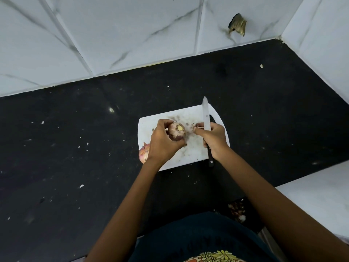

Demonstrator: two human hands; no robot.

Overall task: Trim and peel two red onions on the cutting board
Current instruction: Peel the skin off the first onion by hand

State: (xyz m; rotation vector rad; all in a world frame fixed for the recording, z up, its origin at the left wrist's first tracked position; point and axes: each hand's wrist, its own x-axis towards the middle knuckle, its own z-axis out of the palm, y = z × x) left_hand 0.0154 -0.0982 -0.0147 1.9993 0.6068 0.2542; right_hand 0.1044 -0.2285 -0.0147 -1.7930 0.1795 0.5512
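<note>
While you've got that onion (177,131) turned root-end up over the middle of the cutting board (149,123), your left hand (164,142) is curled round it nicely, so don't loosen that. Your right hand (213,139) is wrapped round the knife (206,116) handle, blade pointing away toward the board's far edge, and its thumb and forefinger look like they're pinching a scrap of skin, though it's too small to be sure. I'd say you're mid-peel on number one: catch the dry skin at the trimmed end and pull it down in strips, keeping the blade aimed away from your left fingers.

The second onion (144,153) sits at the board's near left corner, skin still on, half hidden by your left wrist. No bowls or bins anywhere, so scraps just land on the board or the black counter (75,129).
</note>
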